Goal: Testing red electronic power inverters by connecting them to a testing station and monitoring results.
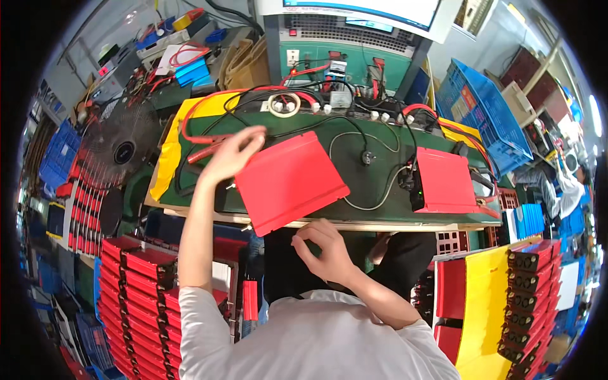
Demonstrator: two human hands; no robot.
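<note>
A flat red metal case [291,183] lies askew on the green bench top [373,174], its near corner overhanging the front edge. Small brass-coloured terminals stick out from its left side. My left hand [237,155] is at the case's upper left corner, fingers stretched and thumb apart; whether it touches the case is hard to tell. Below the bench edge, close to my body, my right hand [328,253] hovers with loosely bent fingers and nothing between them. Red clamp-like handles [209,149] lie beyond my left wrist. A second red case [446,180] sits at the right, cables at its black end.
A black plug [367,156] on a cord lies mid-bench. Cables and a tape roll [283,106] line the back, beneath a monitor [367,9]. Stacked red cases [139,304] stand left and right of me. A fan [123,152] is at left, a blue crate [481,120] at right.
</note>
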